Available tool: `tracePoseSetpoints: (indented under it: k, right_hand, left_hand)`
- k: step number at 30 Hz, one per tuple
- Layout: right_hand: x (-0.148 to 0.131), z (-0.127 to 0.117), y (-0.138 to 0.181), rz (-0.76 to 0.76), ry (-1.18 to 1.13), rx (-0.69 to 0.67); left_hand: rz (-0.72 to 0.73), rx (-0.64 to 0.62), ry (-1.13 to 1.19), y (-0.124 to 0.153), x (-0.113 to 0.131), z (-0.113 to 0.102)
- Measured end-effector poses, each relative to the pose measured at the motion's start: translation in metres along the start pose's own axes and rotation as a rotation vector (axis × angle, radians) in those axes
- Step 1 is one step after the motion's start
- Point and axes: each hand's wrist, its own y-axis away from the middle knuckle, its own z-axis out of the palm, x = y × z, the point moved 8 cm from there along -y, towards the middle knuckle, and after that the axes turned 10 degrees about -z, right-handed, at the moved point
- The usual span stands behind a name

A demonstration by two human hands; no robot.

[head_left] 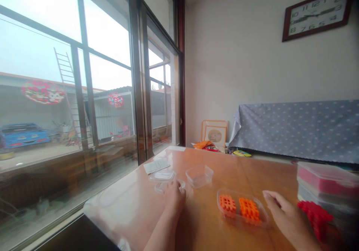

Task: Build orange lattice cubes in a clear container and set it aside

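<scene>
My left hand [175,198] reaches over the table, its fingers curled onto the edge of a clear plastic lid [160,187]. A second clear lid [162,175] lies just behind that one. To the right of this hand stands a clear plastic container [199,177], with nothing visible inside. Another clear container [219,195] holds orange grid-like toothed blocks [249,210] in two groups. My right hand [284,211] is beside the right end of this container, fingers stretched out and holding nothing visible. A red toothed block or stack [315,215] shows beyond its wrist.
Stacked clear boxes [322,181], one with pink contents, stand at the table's right side. A folded paper [156,166] lies near the left edge. A dark flat panel [75,236] is at lower left, by the windows. Behind the table hangs a dotted grey cloth [297,129].
</scene>
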Motion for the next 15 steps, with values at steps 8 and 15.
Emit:
tracePoseSetpoints:
  k: [8,15]
  right_hand:
    - [0.003,0.006,0.005,-0.042,0.004,-0.027]
    - [0.024,0.013,0.004,0.024,0.035,-0.057]
  left_hand:
    - [-0.049,0.021,-0.308,-0.016,0.003,0.01]
    - [-0.065,-0.064,-0.383,-0.019,-0.007,0.026]
